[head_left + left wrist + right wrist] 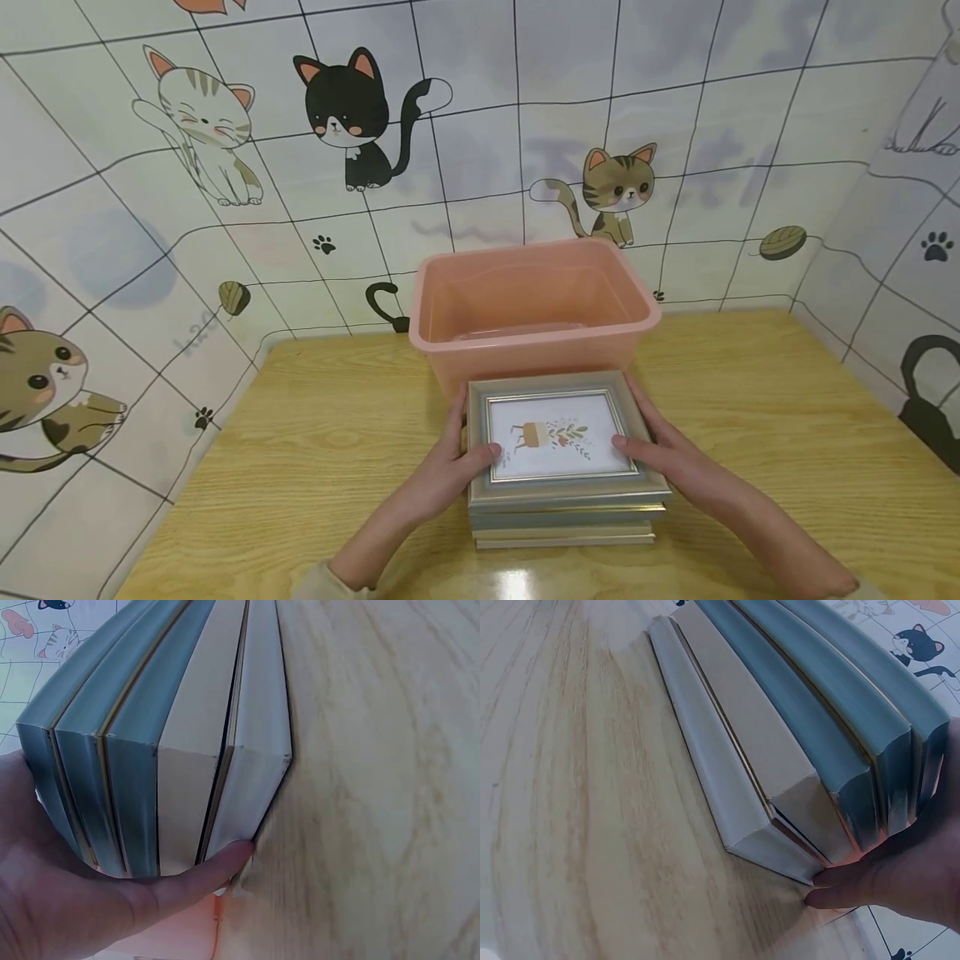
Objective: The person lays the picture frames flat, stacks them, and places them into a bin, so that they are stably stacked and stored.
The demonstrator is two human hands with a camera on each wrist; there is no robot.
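Observation:
A stack of several picture frames (pixel 570 521) lies on the wooden table. The top picture frame (pixel 551 493) is grey-blue with a gold inner edge, around a print of a plant and flowers. More blue frames (pixel 135 765) are beneath it, with a cream frame (pixel 187 772) and a white frame (pixel 772 851) at the bottom. My left hand (pixel 442 479) grips the stack's left side, its thumb over the top frame. Opposite, my right hand (pixel 678 458) holds the right side the same way. Both wrist views show fingers reaching down to the lowest frame.
Directly behind the stack stands a pink plastic bin (pixel 536 350), its inside visible from above. The wooden table (pixel 337 433) extends to both sides. Walls with a cat-and-grid pattern (pixel 480 167) close off the back, left and right.

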